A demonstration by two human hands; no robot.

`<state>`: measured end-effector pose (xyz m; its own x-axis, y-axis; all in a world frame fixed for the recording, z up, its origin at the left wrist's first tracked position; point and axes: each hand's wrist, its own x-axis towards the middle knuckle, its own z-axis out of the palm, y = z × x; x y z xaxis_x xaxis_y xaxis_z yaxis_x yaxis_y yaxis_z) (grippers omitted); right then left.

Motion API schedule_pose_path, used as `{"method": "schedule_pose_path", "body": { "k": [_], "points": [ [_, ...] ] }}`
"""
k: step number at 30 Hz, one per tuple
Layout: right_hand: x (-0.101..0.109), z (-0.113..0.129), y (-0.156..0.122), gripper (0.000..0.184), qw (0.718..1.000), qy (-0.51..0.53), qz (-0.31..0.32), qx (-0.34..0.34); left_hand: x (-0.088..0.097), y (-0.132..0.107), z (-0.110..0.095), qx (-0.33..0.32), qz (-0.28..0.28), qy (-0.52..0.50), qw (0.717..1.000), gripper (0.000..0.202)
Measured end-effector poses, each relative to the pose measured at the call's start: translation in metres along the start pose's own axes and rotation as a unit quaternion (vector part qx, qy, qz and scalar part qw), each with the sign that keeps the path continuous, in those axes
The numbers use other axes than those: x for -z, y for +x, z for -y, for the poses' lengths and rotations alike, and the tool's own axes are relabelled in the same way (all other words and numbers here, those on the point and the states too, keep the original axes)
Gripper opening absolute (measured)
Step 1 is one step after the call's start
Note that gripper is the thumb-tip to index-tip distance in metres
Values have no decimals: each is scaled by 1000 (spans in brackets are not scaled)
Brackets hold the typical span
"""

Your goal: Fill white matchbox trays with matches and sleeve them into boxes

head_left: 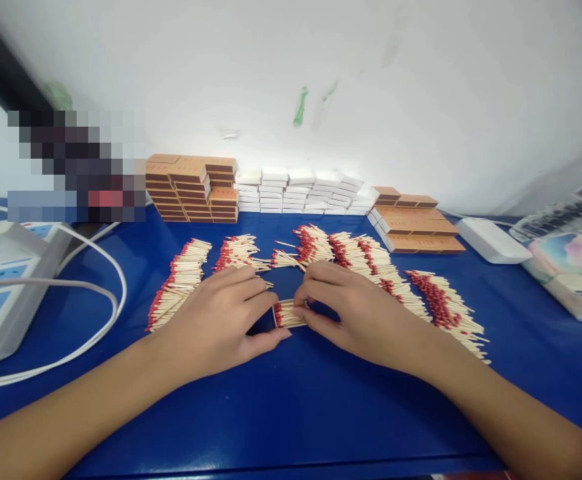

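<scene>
A small white tray of red-tipped matches [287,313] lies on the blue table [291,400], between both hands. My left hand [223,313] rests palm down at its left end, fingers curled around that end and thumb against the near side. My right hand [353,307] pinches the tray's right end with fingertips and thumb. Rows of loose matches [181,277] fan out behind the hands from left to right, with another heap of matches [445,307] beside my right wrist.
Along the wall stand stacks of brown matchbox sleeves [191,188], white inner trays [295,190] and more brown boxes [415,227]. A white power strip [1,280] with cables [105,267] sits at left. At right lie a white adapter [491,239] and a tissue pack [571,267].
</scene>
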<state>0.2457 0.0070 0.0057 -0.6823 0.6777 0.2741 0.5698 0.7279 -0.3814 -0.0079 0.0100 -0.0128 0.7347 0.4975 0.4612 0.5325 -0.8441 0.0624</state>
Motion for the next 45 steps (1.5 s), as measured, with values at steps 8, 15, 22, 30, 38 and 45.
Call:
{"method": "schedule_pose_path", "body": {
  "k": [8, 15, 22, 30, 38, 45],
  "points": [
    [4, 0, -2, 10, 999, 25, 22, -21, 0, 0, -1, 1, 1, -5, 1000, 31],
    [1, -6, -1, 9, 1000, -2, 20, -19, 1, 1, -1, -5, 2, -12, 1000, 30],
    [1, -4, -2, 10, 999, -22, 11, -24, 0, 0, 0, -7, -1, -14, 1000, 30],
    [9, 0, -3, 10, 997, -12, 49, -56, 0, 0, 0, 1, 6, -16, 1000, 31],
    [1, -2, -3, 11, 999, -14, 10, -46, 0, 0, 0, -2, 6, -18, 1000, 31],
    [4, 8, -3, 16, 997, 36, 58, -31, 1, 1, -1, -2, 10, -8, 1000, 31]
  ]
}}
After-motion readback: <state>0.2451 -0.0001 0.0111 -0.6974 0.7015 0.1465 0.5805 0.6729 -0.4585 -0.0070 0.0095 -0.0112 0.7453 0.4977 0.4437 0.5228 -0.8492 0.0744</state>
